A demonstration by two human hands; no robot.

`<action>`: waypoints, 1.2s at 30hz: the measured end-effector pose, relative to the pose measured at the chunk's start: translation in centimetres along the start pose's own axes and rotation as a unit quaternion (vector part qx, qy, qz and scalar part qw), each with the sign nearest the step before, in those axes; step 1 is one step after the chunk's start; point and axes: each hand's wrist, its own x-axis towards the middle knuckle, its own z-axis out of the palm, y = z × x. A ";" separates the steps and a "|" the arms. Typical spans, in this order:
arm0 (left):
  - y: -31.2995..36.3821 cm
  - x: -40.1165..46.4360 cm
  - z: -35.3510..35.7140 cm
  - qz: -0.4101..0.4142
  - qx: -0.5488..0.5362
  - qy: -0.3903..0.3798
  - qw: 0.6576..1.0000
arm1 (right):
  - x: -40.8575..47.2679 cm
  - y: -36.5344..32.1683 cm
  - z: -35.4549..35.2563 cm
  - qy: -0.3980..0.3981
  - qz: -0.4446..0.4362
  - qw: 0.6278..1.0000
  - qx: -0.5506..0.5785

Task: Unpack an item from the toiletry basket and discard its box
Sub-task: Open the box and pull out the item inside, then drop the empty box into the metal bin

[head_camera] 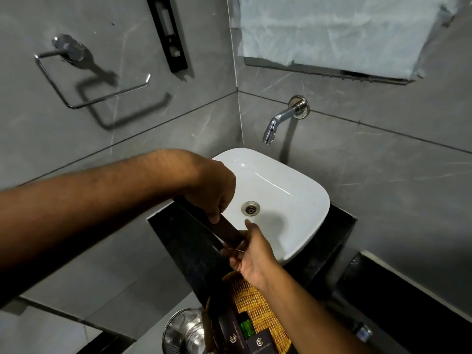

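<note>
I hold a long dark brown box (228,231) over the left rim of the white sink (288,190). My left hand (214,186) pinches its far end from above. My right hand (251,252) grips its near end, fingers wrapped around it. Below my right wrist sits the woven wicker toiletry basket (255,302) on the black counter (189,241). In the basket lie two dark boxes with gold logos (261,342) and a small green bottle (247,327). Whether the box ends are open is hidden by my fingers.
A steel pedal bin lid (182,333) shows on the floor, lower left of the basket. A chrome wall tap (283,118) juts over the sink. A chrome towel ring (84,72) hangs on the grey tiled wall at left. A covered mirror (332,34) is above.
</note>
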 end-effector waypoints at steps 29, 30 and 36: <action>-12.7 -7.1 22.2 -0.216 -0.530 0.100 0.814 | -2.6 -8.3 -5.6 0.202 -0.394 0.660 -0.607; -11.7 -6.5 23.9 -0.212 -0.589 0.111 0.772 | -2.8 -7.9 -4.7 0.173 -0.387 0.618 -0.663; -5.4 -2.9 30.8 -0.206 -0.763 0.132 0.598 | -1.3 -2.5 -0.3 0.060 -0.358 0.342 -0.867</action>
